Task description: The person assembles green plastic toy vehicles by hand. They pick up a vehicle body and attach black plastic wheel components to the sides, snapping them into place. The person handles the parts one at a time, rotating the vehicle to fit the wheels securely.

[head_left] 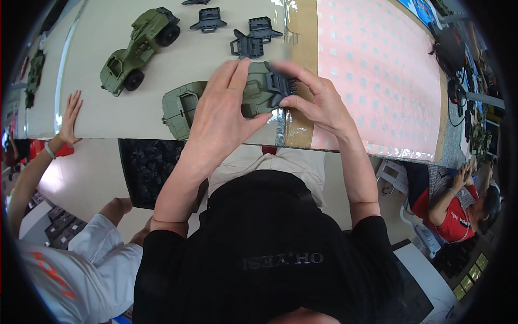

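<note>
A green toy military vehicle (181, 107) lies on the table right before me, partly covered by my hands. My left hand (222, 110) is wrapped over its middle, fingers pointing away from me. At the vehicle's right end, my right hand (313, 97) pinches a dark grey plastic bumper-like part (280, 85) between thumb and forefinger, against the green body. The right fingertips are slightly blurred. Just beyond my hands lie two more dark grey parts of the same kind, one (248, 46) nearer and one (263, 29) behind it.
Another green toy vehicle (141, 49) with black wheels stands at the left. A further grey part (209, 20) lies at the back. A pink spotted sheet (377, 81) covers the table's right side. A co-worker's hand (70, 120) rests on the table edge; a crate (148, 170) of dark parts stands below.
</note>
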{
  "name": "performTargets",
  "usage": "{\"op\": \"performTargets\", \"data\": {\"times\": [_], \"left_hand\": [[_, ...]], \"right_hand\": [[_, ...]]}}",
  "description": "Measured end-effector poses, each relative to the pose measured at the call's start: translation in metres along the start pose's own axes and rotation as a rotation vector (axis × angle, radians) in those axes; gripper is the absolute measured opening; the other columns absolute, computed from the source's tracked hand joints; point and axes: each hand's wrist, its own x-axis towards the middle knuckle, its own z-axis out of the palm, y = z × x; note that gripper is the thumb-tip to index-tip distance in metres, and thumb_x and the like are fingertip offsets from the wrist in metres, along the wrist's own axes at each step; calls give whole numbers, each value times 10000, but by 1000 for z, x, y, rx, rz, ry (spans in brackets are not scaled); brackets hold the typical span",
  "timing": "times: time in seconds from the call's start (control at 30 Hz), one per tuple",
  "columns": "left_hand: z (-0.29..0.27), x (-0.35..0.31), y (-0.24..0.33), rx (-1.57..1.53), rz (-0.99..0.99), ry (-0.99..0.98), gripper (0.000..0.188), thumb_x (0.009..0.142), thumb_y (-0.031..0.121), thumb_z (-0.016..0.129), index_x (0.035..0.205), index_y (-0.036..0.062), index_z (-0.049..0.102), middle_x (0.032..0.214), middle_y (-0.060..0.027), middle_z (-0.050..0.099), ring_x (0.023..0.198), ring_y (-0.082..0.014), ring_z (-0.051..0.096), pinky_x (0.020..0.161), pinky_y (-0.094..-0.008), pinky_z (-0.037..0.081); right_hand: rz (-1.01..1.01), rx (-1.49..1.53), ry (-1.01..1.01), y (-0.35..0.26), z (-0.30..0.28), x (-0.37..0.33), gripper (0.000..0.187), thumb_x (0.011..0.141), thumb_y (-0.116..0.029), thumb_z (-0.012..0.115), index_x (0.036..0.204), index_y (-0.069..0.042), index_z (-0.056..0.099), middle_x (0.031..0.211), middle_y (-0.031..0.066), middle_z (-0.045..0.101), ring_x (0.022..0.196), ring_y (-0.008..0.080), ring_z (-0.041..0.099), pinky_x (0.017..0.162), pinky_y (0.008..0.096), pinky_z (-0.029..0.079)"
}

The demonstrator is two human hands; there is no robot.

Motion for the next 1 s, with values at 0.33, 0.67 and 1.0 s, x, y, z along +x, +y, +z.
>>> {"op": "performTargets", "data": {"times": [0.33,0.67,1.0], "left_hand": [[-12,9,-6,222,-26,-239,1036,513,502,793,1325,3,387,1109,-132,604,1042,-268,572,943,-446,341],[-52,4,-63,-294,53,-64,955,644,367,795,1401,32,318,1382,-146,420,1233,-254,457,1040,-386,316],[-57,-28,-65,-85,79,26,915,569,393,825,1320,30,448,1335,-163,464,1245,-301,434,1028,-402,334]], "right_hand": [[-13,60,60,21,7,-6,577,726,-128,723,1266,-106,520,1160,152,586,1018,279,574,873,336,446],[3,149,50,18,12,-4,568,740,-51,693,1276,-101,511,1129,127,598,954,199,574,828,305,454],[43,69,30,11,10,-3,607,699,16,697,1270,-71,510,1151,120,587,1020,205,554,906,307,424]]}}
